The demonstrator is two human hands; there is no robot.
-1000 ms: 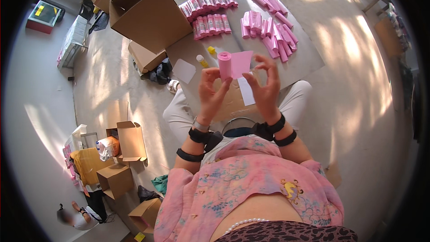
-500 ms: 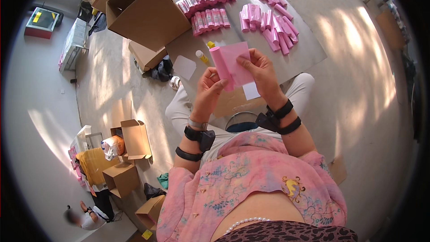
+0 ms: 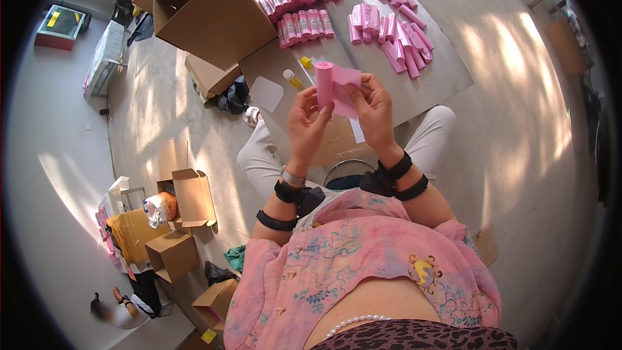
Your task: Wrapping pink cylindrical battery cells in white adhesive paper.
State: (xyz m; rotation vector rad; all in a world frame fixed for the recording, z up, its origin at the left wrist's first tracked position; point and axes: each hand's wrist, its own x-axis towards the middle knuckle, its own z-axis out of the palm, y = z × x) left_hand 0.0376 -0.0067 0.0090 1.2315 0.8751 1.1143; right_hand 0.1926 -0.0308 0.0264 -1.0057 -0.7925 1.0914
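A pink roll of thin plastic film [image 3: 324, 83] stands nearly upright between my hands above the near edge of the table. My left hand [image 3: 307, 124] grips the roll low down, thumb in front. The film's loose flap is pinched between thumb and fingers of my right hand [image 3: 374, 105], so a short sheet stretches across. Below my hands a white slip of paper [image 3: 357, 131] partly shows. Beyond my left hand lie an uncapped glue stick [image 3: 293, 80] and its yellow cap [image 3: 306, 62], with a white square card [image 3: 266, 94] to the left.
On the grey table [image 3: 447, 81], bundled pink rolls [image 3: 306, 27] sit at the far left, loose pink rolls [image 3: 405, 45] at the right. A big open carton [image 3: 217, 23] adjoins the table's left side. More cartons [image 3: 172, 254] and another person [image 3: 129, 311] are at lower left.
The flap between my hands has become shorter, with more film wound on the roll. My right hand has come lower, and the roll has turned more upright.
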